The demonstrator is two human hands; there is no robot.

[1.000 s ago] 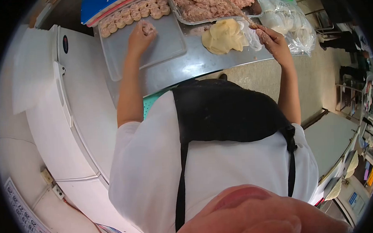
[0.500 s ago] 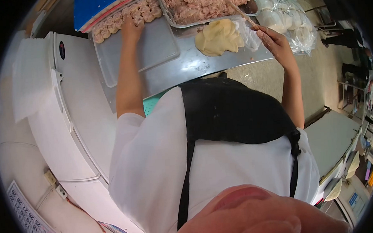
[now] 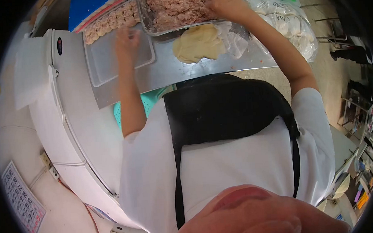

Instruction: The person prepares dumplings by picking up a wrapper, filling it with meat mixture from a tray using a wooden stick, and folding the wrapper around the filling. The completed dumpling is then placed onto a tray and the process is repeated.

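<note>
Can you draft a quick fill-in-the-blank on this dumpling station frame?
1. The right hand reaches into the pan of ____.
2. The left hand hovers over the clear ____ that carries a row of dumplings.
3. The stack of wrappers lies on the metal ____, beside the meat pan.

Missing words: minced meat filling; tray; counter

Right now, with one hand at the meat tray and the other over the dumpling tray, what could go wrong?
1. The stack of wrappers lies bare on the metal counter, so it may dry or pick up meat from the right hand.
2. The left hand hovers close to the finished dumplings and could dent one.
</note>
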